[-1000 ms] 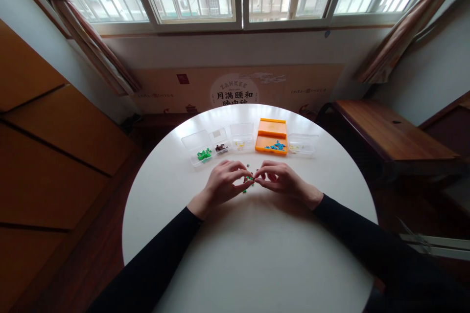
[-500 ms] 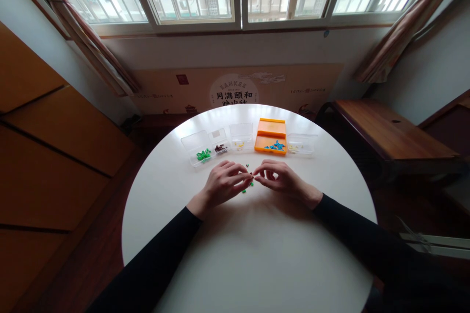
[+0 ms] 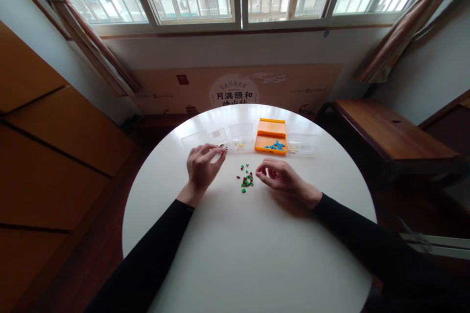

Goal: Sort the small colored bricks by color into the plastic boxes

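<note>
My left hand [image 3: 203, 166] is over the front of the small clear box [image 3: 217, 135] of dark brown pieces [image 3: 222, 146]. Its thumb and forefinger are slightly apart at the tips, with nothing visible between them. My right hand [image 3: 281, 177] rests on the table with thumb and fingertips pinched together; anything inside the pinch is too small to name. Just left of those fingertips lies a loose cluster of tiny green and dark brown building bricks [image 3: 246, 180]. Behind my left hand, a larger clear box [image 3: 193, 140] is partly covered, and its contents are hidden.
Along the far side of the round white table [image 3: 235, 254] stand a clear box of yellow pieces [image 3: 240, 145], an open orange case [image 3: 270, 129] with blue pieces [image 3: 276, 145], and a clear box [image 3: 308, 143] of pale pieces. A wooden bench [image 3: 392, 127] stands at the right.
My left hand has moved left and away from the cluster to the box of brown pieces, uncovering the bricks and hiding the green ones in their box. My right hand has hardly moved.
</note>
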`<state>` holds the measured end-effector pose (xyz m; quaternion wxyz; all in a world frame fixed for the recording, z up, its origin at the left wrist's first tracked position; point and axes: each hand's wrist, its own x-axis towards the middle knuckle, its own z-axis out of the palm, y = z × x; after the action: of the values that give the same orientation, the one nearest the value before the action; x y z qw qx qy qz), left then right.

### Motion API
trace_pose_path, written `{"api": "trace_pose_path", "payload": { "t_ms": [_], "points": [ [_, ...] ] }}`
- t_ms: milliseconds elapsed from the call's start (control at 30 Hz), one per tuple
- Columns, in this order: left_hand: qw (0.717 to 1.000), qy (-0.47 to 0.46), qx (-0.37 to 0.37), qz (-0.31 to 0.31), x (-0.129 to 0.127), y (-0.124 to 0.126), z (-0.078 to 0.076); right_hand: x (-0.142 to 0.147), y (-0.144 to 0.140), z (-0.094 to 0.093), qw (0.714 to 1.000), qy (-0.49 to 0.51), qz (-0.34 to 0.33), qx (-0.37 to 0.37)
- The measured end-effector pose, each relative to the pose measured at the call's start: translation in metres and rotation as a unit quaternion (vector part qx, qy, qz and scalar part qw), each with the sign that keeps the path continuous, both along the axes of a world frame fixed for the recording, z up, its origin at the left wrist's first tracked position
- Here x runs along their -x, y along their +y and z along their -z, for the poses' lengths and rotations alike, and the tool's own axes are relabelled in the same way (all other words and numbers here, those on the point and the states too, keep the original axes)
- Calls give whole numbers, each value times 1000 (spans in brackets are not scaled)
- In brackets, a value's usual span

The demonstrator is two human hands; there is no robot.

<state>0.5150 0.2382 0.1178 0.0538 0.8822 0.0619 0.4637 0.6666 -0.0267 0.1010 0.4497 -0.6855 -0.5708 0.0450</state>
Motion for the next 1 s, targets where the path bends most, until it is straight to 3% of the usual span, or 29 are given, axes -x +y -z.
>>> {"api": "trace_pose_path", "payload": {
  "t_ms": [133,267,467,700,833,1000],
  "points": [
    [997,9,13,-78,-4,9,5,-1,-1,-1,1000,0,-11,6],
    [993,27,23,-109,-7,16,10,-1,0,0,1000,8,-17,11],
    [990,57,28,-129,-10,26,13,1,-1,-4,1000,7,-25,16],
    [991,70,28,-106,-8,25,13,4,-1,-6,1000,-6,-15,16],
    [996,70,30,-53,-2,14,10,-3,-1,3,999,-34,36,15],
    [978,136,50,151,4,-7,6,-13,-5,10,991,-77,103,26]
  ]
}}
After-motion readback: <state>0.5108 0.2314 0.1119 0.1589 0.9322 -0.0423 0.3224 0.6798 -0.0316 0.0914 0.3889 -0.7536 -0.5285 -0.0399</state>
